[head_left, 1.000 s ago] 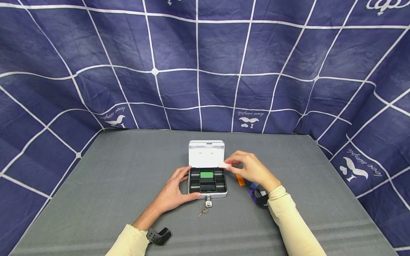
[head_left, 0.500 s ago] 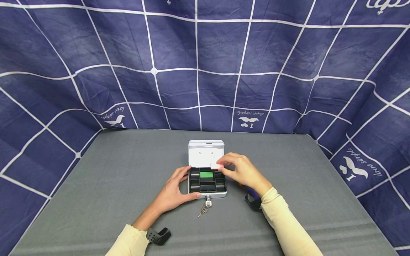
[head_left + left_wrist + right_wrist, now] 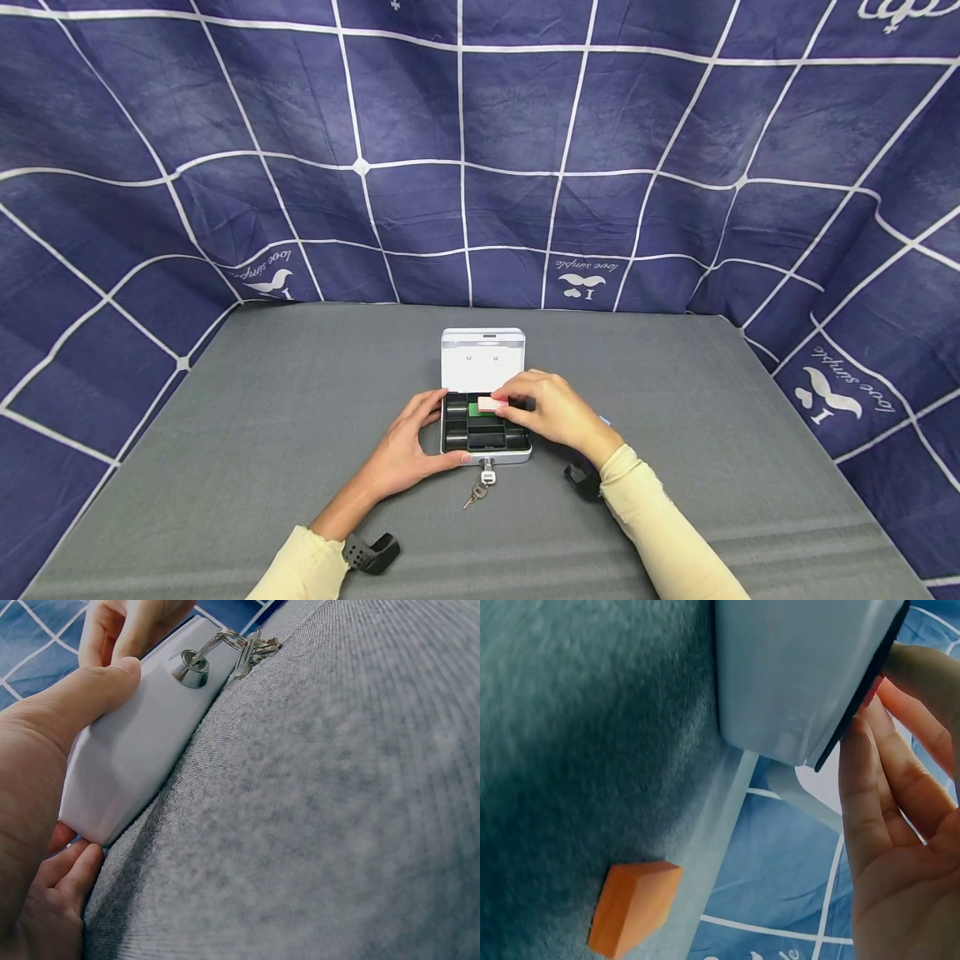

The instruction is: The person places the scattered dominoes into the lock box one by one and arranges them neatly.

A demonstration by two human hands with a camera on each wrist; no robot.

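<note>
A small white cash box stands with its lid raised, showing a black compartment tray. My left hand grips the box's left side, thumb on the front edge and fingers towards the back left corner. Over the tray, my right hand pinches a pale pink block between thumb and fingers. Directly below it, a green block lies in the back middle compartment, partly covered by the pink one. From the front lock hang keys, also seen as keys in the left wrist view.
An orange block lies on the grey cloth beside the box in the right wrist view. Past my right wrist, a bit of a blue block shows. Black bands sit on both wrists. A blue checked curtain hangs behind the table.
My right hand has moved left and down with the pink block, from beside the lid to over the green block. The left hand and the box have stayed still.
</note>
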